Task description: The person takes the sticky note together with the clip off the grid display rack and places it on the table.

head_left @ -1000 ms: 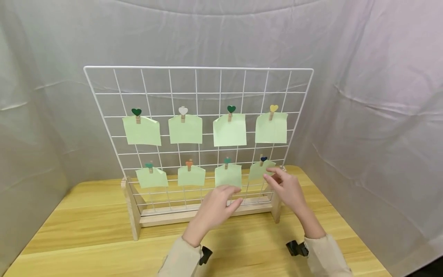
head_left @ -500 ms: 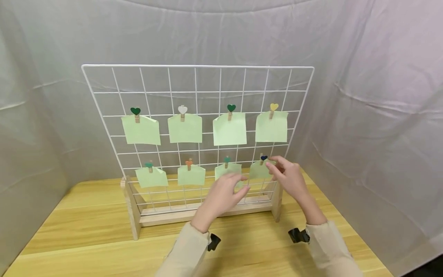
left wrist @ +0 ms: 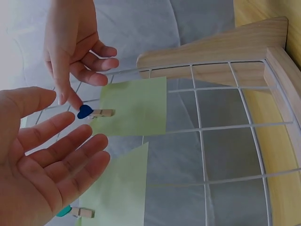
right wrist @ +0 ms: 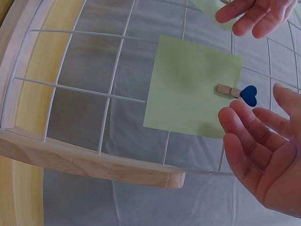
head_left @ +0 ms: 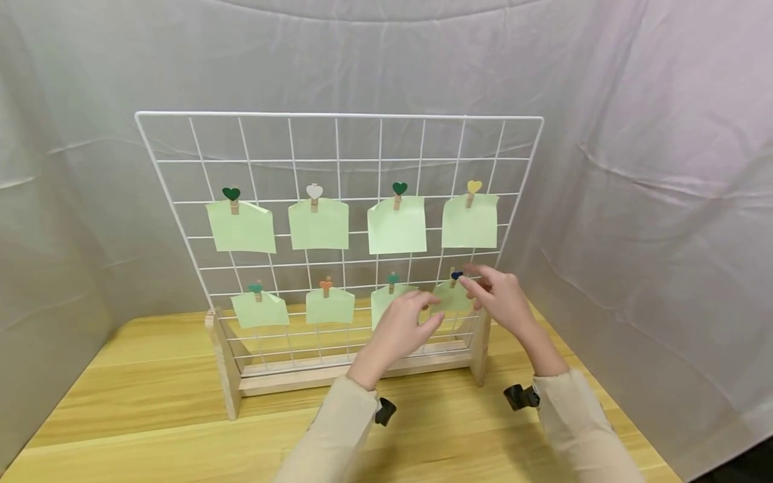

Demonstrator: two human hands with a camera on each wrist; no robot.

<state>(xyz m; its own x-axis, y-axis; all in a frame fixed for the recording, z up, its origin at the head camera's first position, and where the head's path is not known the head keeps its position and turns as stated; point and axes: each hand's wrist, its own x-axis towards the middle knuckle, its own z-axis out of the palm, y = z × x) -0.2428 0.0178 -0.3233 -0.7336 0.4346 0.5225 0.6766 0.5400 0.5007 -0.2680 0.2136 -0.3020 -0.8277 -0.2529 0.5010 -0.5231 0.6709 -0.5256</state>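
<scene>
A wooden clothespin with a blue heart (right wrist: 249, 95) holds a pale green paper note (right wrist: 188, 89) on the white wire grid (head_left: 340, 161), at the lower row's right end. My right hand (head_left: 504, 302) is at that clothespin, thumb and fingers apart; in the left wrist view a fingertip appears to touch the heart. Whether it presses cannot be told. My left hand (head_left: 401, 329) hovers left of it with loosely spread fingers and nothing in them. It partly covers the neighbouring green note (left wrist: 117, 188), clipped by a clothespin with a teal heart (head_left: 393, 278).
More green notes hang in two rows under clothespins, among them a yellow heart (head_left: 474, 186), a white heart (head_left: 315, 192) and an orange one (head_left: 326, 285). The grid stands in a wooden base (head_left: 290, 382) on a wood-grain table (head_left: 151, 436). Grey cloth (head_left: 634, 268) surrounds it.
My left hand has moved right and up, closer to the blue-heart clothespin. My right hand has risen slightly from over the note to beside the heart. The notes stay clipped.
</scene>
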